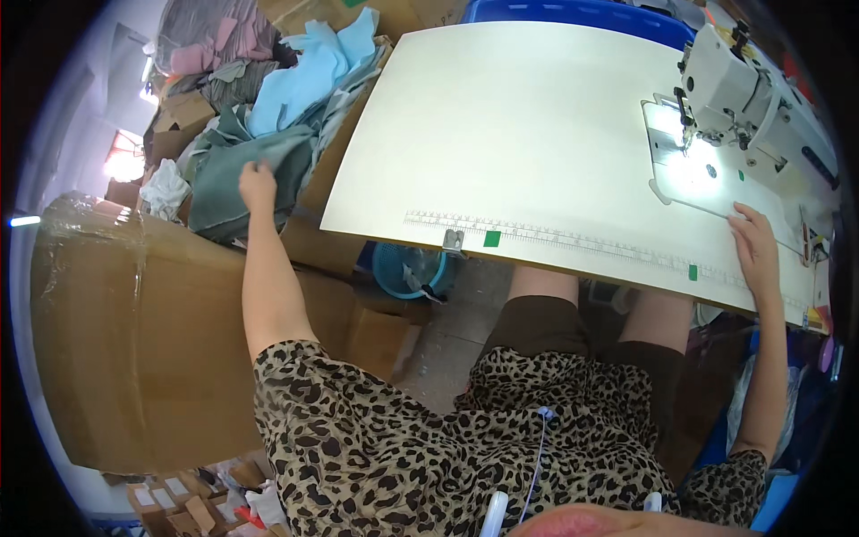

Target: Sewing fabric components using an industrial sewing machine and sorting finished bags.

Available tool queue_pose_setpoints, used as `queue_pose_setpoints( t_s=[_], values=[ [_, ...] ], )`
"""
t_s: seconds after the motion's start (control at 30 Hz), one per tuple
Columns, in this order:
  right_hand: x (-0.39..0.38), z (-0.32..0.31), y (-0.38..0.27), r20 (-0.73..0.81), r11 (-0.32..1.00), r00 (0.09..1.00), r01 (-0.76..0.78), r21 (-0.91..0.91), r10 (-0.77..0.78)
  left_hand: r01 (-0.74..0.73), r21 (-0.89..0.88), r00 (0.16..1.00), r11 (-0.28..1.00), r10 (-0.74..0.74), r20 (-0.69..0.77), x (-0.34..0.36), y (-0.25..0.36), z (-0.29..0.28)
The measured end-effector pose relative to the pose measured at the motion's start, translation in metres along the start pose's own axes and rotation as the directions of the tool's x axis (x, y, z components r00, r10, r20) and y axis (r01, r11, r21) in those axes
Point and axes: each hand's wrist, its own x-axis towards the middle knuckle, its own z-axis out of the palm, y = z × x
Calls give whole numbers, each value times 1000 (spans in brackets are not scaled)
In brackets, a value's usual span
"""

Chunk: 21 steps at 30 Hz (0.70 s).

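Note:
At the left, my left hand (258, 186) is closed on the edge of a dark green fabric piece (224, 183), which lies on top of a heap of cloth in a cardboard box. Light blue fabric (309, 76) lies just beyond it. My right hand (756, 251) rests open on the right part of the white sewing table (501, 125), fingers stretched toward the machine bed, holding nothing. Beyond that hand stands a white sewing machine (743, 98), its lamp lighting the metal needle plate (684, 166). No fabric shows under the needle.
A printed ruler strip (555, 240) and a metal clip (454, 240) sit along the table's near edge. Below it is a blue basket (394, 273). A large cardboard box (152, 349) stands at my left. Behind the table is a blue bin (573, 12). Small tools (810, 246) lie far right.

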Motion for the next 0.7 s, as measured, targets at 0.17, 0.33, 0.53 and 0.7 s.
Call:
queue_pose_setpoints(
  t_s=[0.17,0.33,0.53,0.7],
  values=[
    [-11,10,8,-194,999,980,-33,40,40,52,-824,998,564,-66,18,14,86,-40],
    [-12,9,2,-256,999,966,-24,29,31,250,-946,891,208,333,309,-91,209,-82],
    [6,39,-73,-267,963,960,-6,270,81,460,-888,765,14,501,404,-179,249,-97],
    [44,77,-181,-382,950,921,184,253,-77,471,-880,682,55,610,403,-225,264,-92]
  ],
)
